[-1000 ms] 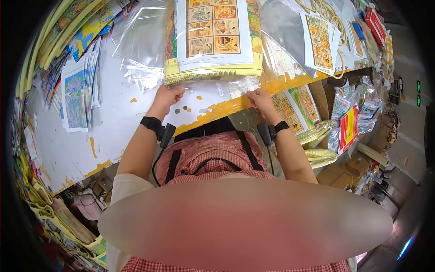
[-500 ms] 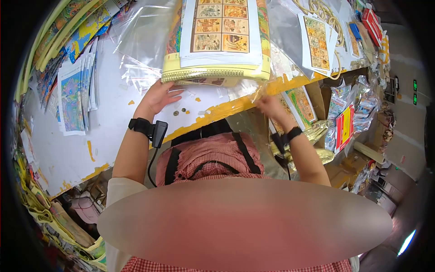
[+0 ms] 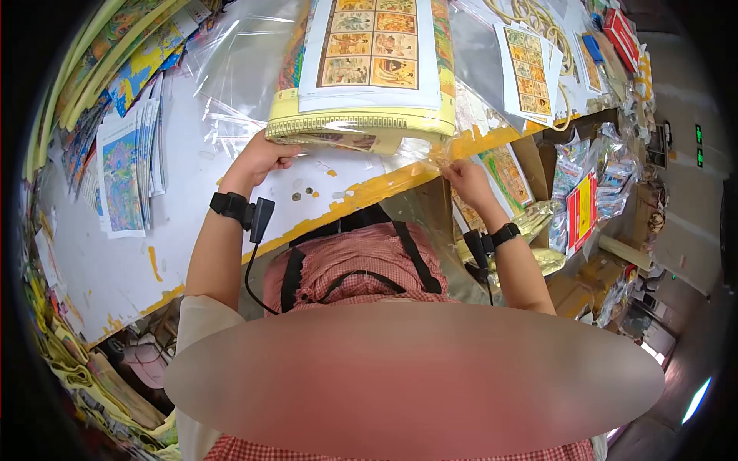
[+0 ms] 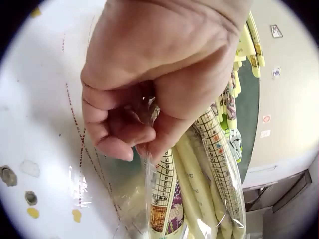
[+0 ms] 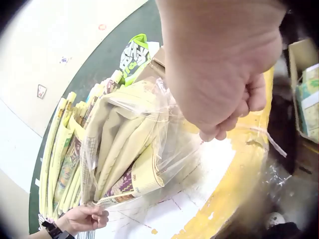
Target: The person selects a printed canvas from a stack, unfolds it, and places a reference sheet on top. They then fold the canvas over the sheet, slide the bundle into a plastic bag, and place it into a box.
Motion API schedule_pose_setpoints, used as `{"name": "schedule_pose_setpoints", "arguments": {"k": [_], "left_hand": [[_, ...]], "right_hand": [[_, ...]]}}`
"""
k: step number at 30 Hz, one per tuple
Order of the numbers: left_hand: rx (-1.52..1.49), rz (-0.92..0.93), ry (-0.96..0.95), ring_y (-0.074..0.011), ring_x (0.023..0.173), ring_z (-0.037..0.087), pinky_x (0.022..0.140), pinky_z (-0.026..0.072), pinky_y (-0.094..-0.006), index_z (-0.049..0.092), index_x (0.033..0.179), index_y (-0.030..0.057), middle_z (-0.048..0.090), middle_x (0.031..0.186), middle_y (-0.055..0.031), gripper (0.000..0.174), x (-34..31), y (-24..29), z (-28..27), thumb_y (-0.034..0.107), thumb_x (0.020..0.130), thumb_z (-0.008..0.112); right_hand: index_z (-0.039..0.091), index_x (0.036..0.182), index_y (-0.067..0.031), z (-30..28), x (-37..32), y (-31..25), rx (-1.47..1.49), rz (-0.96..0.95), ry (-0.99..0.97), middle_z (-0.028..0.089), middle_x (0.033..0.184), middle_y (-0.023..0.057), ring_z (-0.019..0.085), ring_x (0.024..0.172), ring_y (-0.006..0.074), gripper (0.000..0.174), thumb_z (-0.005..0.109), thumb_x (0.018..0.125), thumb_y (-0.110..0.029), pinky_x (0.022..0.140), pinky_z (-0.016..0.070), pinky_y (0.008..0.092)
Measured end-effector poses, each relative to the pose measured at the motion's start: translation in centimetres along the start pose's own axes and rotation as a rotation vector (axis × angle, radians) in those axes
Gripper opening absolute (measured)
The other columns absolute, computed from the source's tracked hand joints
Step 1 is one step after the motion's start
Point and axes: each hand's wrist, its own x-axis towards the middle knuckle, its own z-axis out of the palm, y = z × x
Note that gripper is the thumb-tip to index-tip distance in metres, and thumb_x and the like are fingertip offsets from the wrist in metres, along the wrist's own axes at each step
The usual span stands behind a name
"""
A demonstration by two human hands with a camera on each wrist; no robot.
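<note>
A clear plastic bag [image 5: 180,162] lies on the table with its mouth toward the person. Inside sits a thick bundle of folded yellow printed sheets [image 3: 346,126], their curved folds at the opening. My left hand [image 3: 260,158] pinches the bag's mouth at the left corner; in the left wrist view the film runs between thumb and curled fingers. On the right my right hand [image 3: 469,181], fingers curled, pinches the other side of the mouth beyond the table's front edge, film stretched toward it. A white-bordered sheet of picture panels [image 3: 374,69] shows on top of the bundle.
The white table [image 3: 200,230] has a worn yellow front edge. Leaflets [image 3: 124,173] stand at left beside more folded yellow sheets [image 3: 115,58]. At right lie more panel sheets [image 3: 525,69] and beige cord [image 3: 565,46]. Below the edge, a box holds packaged prints [image 3: 503,173].
My left hand moved left, its fingers spreading and then closing again at the bag's corner. The right hand moved right and slightly down. The bundle's near end now bulges lower toward the person.
</note>
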Motion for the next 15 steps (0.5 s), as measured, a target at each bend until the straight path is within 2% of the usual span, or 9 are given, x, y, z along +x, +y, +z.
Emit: {"name": "schedule_pose_setpoints", "arguments": {"k": [3, 6, 9, 10, 13, 14, 15], "left_hand": [[0.021, -0.112, -0.023, -0.0069, 0.057, 0.049, 0.049, 0.0442, -0.0226, 0.056, 0.102, 0.0020, 0.057, 0.078, -0.0009, 0.026, 0.8, -0.6, -0.5, 0.000, 0.078, 0.065], [0.056, -0.185, -0.106, -0.0074, 0.053, 0.047, 0.045, 0.0400, -0.0230, 0.056, 0.101, -0.0004, 0.055, 0.072, -0.0016, 0.029, 0.4, -0.2, -0.4, -0.003, 0.073, 0.062], [0.376, -0.163, -0.211, -0.0089, 0.049, 0.046, 0.042, 0.0360, -0.0231, 0.055, 0.104, -0.0032, 0.053, 0.067, -0.0025, 0.037, 0.5, -1.0, -0.8, -0.003, 0.068, 0.061], [0.359, -0.137, -0.275, -0.0105, 0.045, 0.045, 0.040, 0.0338, -0.0237, 0.051, 0.110, -0.0062, 0.052, 0.064, -0.0036, 0.048, 0.6, -2.5, -1.3, -0.004, 0.063, 0.061], [0.571, -0.191, -0.161, -0.0119, 0.048, 0.048, 0.043, 0.0361, -0.0253, 0.046, 0.121, -0.0073, 0.054, 0.065, -0.0045, 0.060, -0.9, -6.0, -1.3, -0.003, 0.064, 0.062], [0.714, -0.184, -0.146, -0.0133, 0.061, 0.054, 0.052, 0.0424, -0.0268, 0.041, 0.128, -0.0069, 0.059, 0.074, -0.0072, 0.068, -1.6, -7.0, -1.7, 0.003, 0.068, 0.069], [0.653, -0.181, -0.115, -0.0137, 0.067, 0.055, 0.057, 0.0438, -0.0268, 0.040, 0.130, -0.0064, 0.060, 0.079, -0.0078, 0.070, -2.1, -7.8, -2.2, 0.007, 0.069, 0.072]], "right_hand": [[0.063, 0.078, 0.0014, 2.9, 0.1, 1.8, 0.536, 0.222, -0.009, 0.063, 0.066, 0.0106, 0.060, 0.055, 0.0202, 0.030, 0.060, 0.089, -0.027, 0.052, 0.0462, 0.0336], [0.062, 0.075, 0.0009, 4.0, -2.3, 0.4, 0.964, 0.411, -0.076, 0.060, 0.061, 0.0060, 0.056, 0.052, 0.0124, 0.029, 0.057, 0.090, -0.023, 0.048, 0.0434, 0.0273], [0.061, 0.074, -0.0006, 5.5, -4.0, 0.7, 0.807, 0.407, -0.305, 0.059, 0.059, 0.0055, 0.055, 0.051, 0.0127, 0.027, 0.057, 0.090, -0.022, 0.047, 0.0427, 0.0261], [0.061, 0.071, -0.0001, 6.0, -4.2, 0.8, 0.789, 0.418, -0.308, 0.059, 0.058, 0.0072, 0.055, 0.049, 0.0158, 0.027, 0.057, 0.089, -0.020, 0.048, 0.0436, 0.0282], [0.060, 0.068, 0.0000, 4.3, -4.5, 1.0, 0.285, 0.180, -0.381, 0.058, 0.057, 0.0094, 0.055, 0.048, 0.0217, 0.029, 0.058, 0.088, -0.021, 0.051, 0.0456, 0.0335], [0.060, 0.068, 0.0001, 3.3, -4.7, -0.2, 0.236, 0.129, -0.413, 0.058, 0.057, 0.0101, 0.056, 0.048, 0.0238, 0.030, 0.059, 0.088, -0.022, 0.053, 0.0460, 0.0352], [0.061, 0.067, 0.0002, 1.9, -5.0, -1.4, 0.184, 0.077, -0.443, 0.058, 0.057, 0.0108, 0.056, 0.049, 0.0259, 0.031, 0.060, 0.088, -0.023, 0.054, 0.0465, 0.0369]]}}
